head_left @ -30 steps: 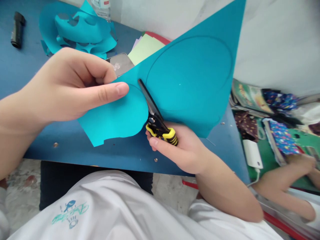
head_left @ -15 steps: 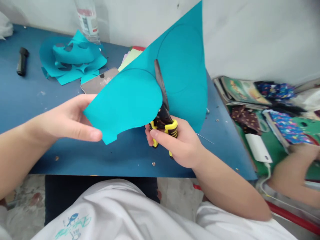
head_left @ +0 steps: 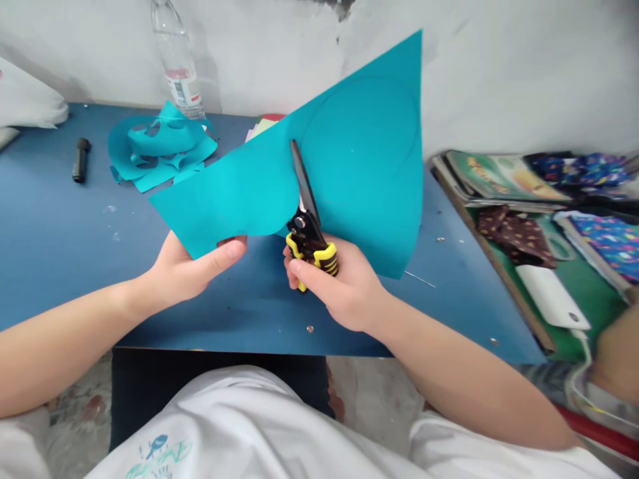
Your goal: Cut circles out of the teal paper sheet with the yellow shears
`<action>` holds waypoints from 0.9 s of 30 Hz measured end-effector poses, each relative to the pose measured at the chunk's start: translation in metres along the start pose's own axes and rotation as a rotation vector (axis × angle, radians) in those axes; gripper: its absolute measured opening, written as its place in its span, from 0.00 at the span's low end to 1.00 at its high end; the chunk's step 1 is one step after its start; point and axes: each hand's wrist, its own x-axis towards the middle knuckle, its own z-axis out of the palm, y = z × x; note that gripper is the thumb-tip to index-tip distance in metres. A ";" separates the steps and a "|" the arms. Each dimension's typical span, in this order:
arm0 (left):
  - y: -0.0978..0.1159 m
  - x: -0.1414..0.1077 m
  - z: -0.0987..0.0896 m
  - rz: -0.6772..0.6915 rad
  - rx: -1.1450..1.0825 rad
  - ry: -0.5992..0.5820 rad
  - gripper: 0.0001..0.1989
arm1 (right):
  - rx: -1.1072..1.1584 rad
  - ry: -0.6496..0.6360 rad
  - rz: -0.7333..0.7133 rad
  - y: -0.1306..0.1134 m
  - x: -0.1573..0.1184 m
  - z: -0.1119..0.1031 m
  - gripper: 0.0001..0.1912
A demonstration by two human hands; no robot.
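A sheet of teal paper [head_left: 364, 159] with a drawn circle outline is held up above the table. My left hand [head_left: 192, 266] grips its lower left part, thumb in front and the other fingers mostly hidden behind. My right hand [head_left: 339, 283] is closed round the yellow-and-black handles of a pair of scissors [head_left: 307, 229]. One dark blade lies across the front of the sheet, pointing up and slightly left; the other blade is largely hidden by the paper. Left of the blade the paper has a curved, cut lower edge.
On the blue table [head_left: 239, 306] lie teal paper scraps [head_left: 164, 146] and a black marker [head_left: 80, 161]. A clear bottle [head_left: 182, 73] stands by the wall. To the right, a green table holds books [head_left: 499, 176], a white power bank [head_left: 552, 296] and pouches; another person's arm [head_left: 619, 352] shows there.
My left hand has moved right and under the paper's lower left part. The sheet has tilted and lowered, with the scissors slightly further left. The view has shifted too.
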 end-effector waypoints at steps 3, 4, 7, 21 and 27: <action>0.021 0.004 0.004 -0.063 0.096 0.191 0.17 | 0.016 -0.007 -0.010 0.002 -0.001 0.002 0.14; 0.030 0.007 0.004 -0.036 0.138 0.205 0.17 | 0.026 -0.009 -0.017 0.002 -0.001 0.002 0.14; 0.055 0.018 0.001 0.059 0.238 0.153 0.17 | 0.053 -0.004 -0.048 0.002 0.000 0.003 0.14; 0.017 0.031 0.077 0.111 -0.222 0.543 0.25 | 0.149 0.059 -0.103 0.004 0.011 0.002 0.15; -0.006 0.016 0.055 0.232 0.036 0.633 0.29 | 0.133 0.048 -0.118 0.006 0.012 0.006 0.14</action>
